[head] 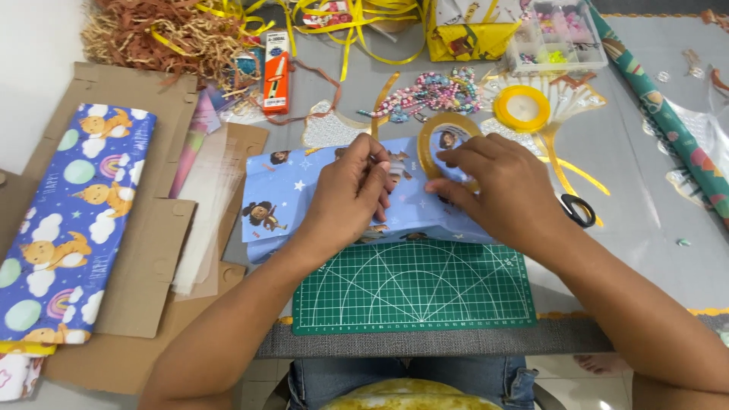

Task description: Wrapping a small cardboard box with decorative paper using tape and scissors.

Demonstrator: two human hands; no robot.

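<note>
Pressing down on a blue-wrapped parcel above the green cutting mat, the left hand pinches the paper; the right hand grips a tape roll resting on the parcel.

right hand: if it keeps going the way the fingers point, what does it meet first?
The right hand points left along the wrapped blue parcel. First in that line, probably, are the left hand's fingertips, already about touching; depth is unclear.

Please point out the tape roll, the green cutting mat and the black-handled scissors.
tape roll [430, 135], head view, on its upper left rim.
green cutting mat [414, 292], head view, on its middle.
black-handled scissors [582, 211], head view, on a handle loop.
</note>
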